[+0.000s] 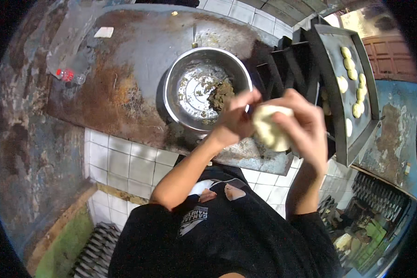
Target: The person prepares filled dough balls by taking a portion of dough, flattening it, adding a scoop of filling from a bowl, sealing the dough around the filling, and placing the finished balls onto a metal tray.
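Observation:
My right hand (303, 129) grips a pale, flattened round piece of dough (271, 134), with the thumb across its face. My left hand (236, 116) is just left of the dough at the bowl's right side, its fingers raised and blurred, so their hold is unclear. Behind my hands, a steel bowl (173, 92) has a heap of dark greenish-brown filling (217, 95) toward its right and smears inside. A spoon-like utensil (194, 44) lies just beyond the bowl on the stained worktop (120, 51).
At right, a tray (330, 51) with several pale dough pieces (350, 62) rests on dark stacked trays (278, 69). At left are a crumpled plastic bag (72, 41), a bottle (69, 76) and a small white piece (104, 32). A blue surface (389, 139) stands at far right.

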Action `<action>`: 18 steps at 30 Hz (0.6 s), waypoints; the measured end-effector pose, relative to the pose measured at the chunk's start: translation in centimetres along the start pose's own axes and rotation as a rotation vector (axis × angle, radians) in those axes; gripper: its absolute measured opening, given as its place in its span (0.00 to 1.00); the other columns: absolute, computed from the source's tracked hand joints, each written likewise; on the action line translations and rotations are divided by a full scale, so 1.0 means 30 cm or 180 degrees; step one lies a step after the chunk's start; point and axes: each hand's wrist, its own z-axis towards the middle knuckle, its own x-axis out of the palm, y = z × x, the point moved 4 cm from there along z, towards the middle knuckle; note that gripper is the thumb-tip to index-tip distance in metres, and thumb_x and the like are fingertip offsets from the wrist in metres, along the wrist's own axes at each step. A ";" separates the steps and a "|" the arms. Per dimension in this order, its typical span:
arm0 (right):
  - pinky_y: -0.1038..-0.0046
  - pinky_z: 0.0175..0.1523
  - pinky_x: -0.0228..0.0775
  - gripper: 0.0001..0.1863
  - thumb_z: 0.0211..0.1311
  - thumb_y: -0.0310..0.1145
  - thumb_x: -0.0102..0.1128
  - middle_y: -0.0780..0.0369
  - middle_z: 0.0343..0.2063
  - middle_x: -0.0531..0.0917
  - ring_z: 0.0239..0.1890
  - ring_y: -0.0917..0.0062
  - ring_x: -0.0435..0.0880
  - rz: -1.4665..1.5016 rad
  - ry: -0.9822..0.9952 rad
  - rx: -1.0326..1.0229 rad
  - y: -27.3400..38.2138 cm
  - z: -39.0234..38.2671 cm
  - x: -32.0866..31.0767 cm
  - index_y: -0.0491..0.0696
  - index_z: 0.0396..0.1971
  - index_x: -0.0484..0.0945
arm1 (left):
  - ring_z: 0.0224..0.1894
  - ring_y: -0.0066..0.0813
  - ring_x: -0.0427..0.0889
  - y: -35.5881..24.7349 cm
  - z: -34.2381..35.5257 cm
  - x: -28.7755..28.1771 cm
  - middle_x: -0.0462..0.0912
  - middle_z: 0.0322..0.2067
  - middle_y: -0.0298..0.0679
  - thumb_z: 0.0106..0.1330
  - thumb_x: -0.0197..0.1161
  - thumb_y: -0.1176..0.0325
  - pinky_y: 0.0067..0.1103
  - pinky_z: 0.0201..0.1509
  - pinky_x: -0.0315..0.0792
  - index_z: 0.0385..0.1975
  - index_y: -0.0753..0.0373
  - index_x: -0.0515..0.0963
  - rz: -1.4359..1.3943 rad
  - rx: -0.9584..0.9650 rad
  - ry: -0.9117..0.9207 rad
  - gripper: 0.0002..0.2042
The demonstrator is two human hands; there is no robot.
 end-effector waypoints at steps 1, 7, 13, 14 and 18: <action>0.67 0.51 0.76 0.19 0.73 0.42 0.67 0.57 0.33 0.84 0.40 0.69 0.84 -0.0778 0.0413 -0.0035 0.003 0.043 0.068 0.42 0.52 0.86 | 0.40 0.34 0.91 0.000 -0.068 -0.032 0.90 0.44 0.45 0.53 0.81 0.71 0.25 0.36 0.82 0.50 0.65 0.80 0.0314 0.0338 0.0370 0.24; 0.61 0.65 0.74 0.26 0.68 0.39 0.71 0.47 0.52 0.85 0.64 0.56 0.81 -0.1500 0.0868 0.1236 -0.571 0.330 0.295 0.39 0.60 0.81 | 0.46 0.38 0.92 0.088 -0.352 -0.297 0.92 0.41 0.49 0.50 0.79 0.72 0.31 0.54 0.84 0.48 0.72 0.84 0.0856 -0.1118 0.0145 0.23; 0.58 0.61 0.81 0.34 0.56 0.36 0.78 0.53 0.54 0.86 0.56 0.57 0.87 -0.2935 0.1703 -0.0958 -1.014 0.534 0.498 0.56 0.65 0.80 | 0.46 0.29 0.88 0.116 -0.562 -0.542 0.90 0.42 0.41 0.63 0.72 0.74 0.28 0.55 0.80 0.47 0.70 0.83 0.0602 -0.1892 -0.0697 0.13; 0.58 0.59 0.82 0.33 0.56 0.37 0.78 0.54 0.52 0.87 0.55 0.58 0.87 -0.3181 0.2211 -0.0739 -1.081 0.564 0.528 0.59 0.65 0.81 | 0.47 0.29 0.88 0.125 -0.592 -0.578 0.90 0.43 0.41 0.63 0.72 0.74 0.27 0.56 0.80 0.47 0.69 0.83 0.0650 -0.1910 -0.0771 0.14; 0.57 0.57 0.83 0.26 0.58 0.38 0.76 0.56 0.44 0.90 0.53 0.59 0.89 -0.3521 0.3037 -0.0320 -1.067 0.611 0.600 0.59 0.59 0.84 | 0.49 0.27 0.87 0.120 -0.661 -0.655 0.89 0.45 0.39 0.64 0.72 0.74 0.26 0.57 0.78 0.50 0.70 0.81 0.0720 -0.1994 -0.0999 0.15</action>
